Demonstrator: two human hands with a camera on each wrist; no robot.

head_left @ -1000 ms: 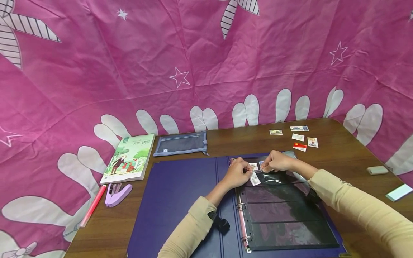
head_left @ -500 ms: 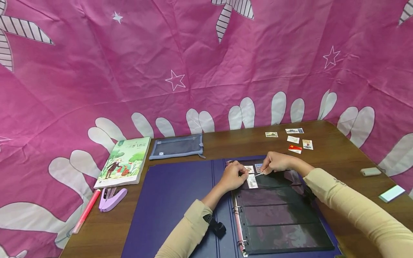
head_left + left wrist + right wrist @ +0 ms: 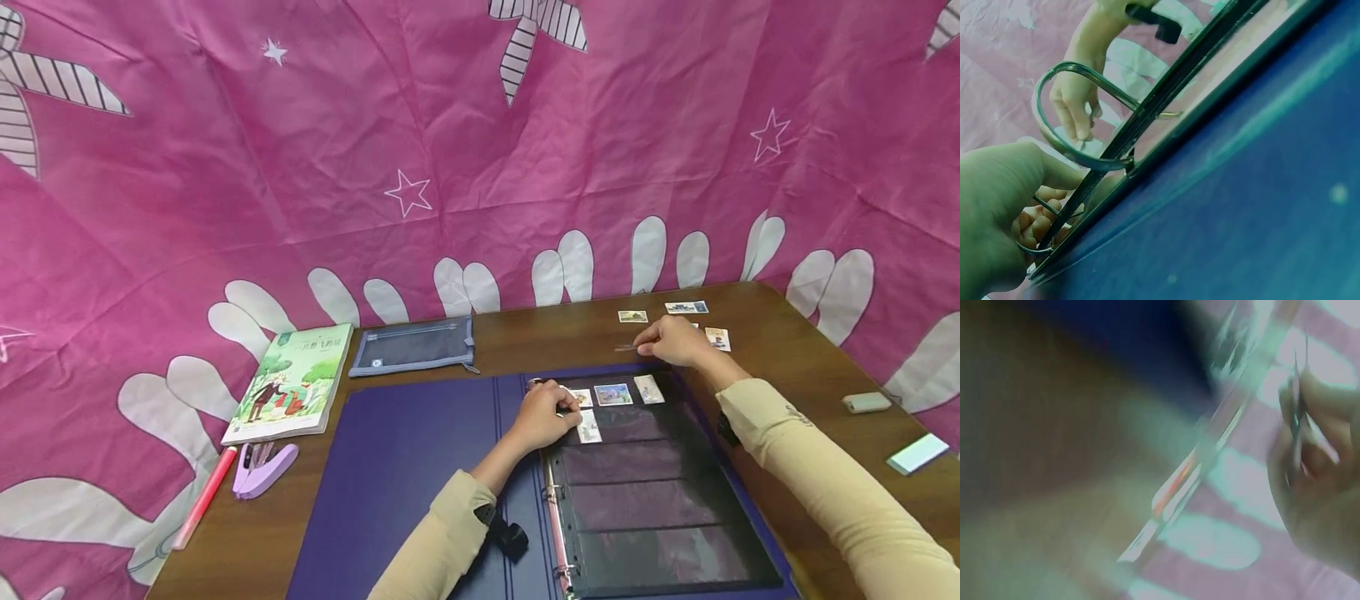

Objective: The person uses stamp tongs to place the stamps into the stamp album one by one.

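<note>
Here, my left hand (image 3: 543, 417): fingers curled, thumb and forefinger together, pinching the left edge of the lower stamp (image 3: 590, 427).
Where that stamp is: upright against the black page (image 3: 652, 458), just below the top row; whether any of it sits inside a pocket, I can't tell.
My right hand (image 3: 672, 340): past the page's upper edge, above the table (image 3: 247, 558), thumb and fingers clamped on the tweezers (image 3: 1295, 434).
Tweezer tips: thin, slightly apart, pointing left in the head view.
Top row: three stamps (image 3: 613, 394) side by side, the rightmost a little tilted.
Loose stamps (image 3: 686, 307): on the table around my right hand, which partly covers one; a red stamp (image 3: 1175, 487) shows, blurred, in the right wrist view.
Binder (image 3: 420, 467): spread flat, blue cover leftward, the page on metal rings (image 3: 553, 493).
Left side: a green book (image 3: 288, 383), a lilac tool (image 3: 262, 473), a red pen (image 3: 204, 498).
Beyond the cover: a zip pouch (image 3: 412, 344).
Backdrop: pink cloth (image 3: 337, 167).
</note>
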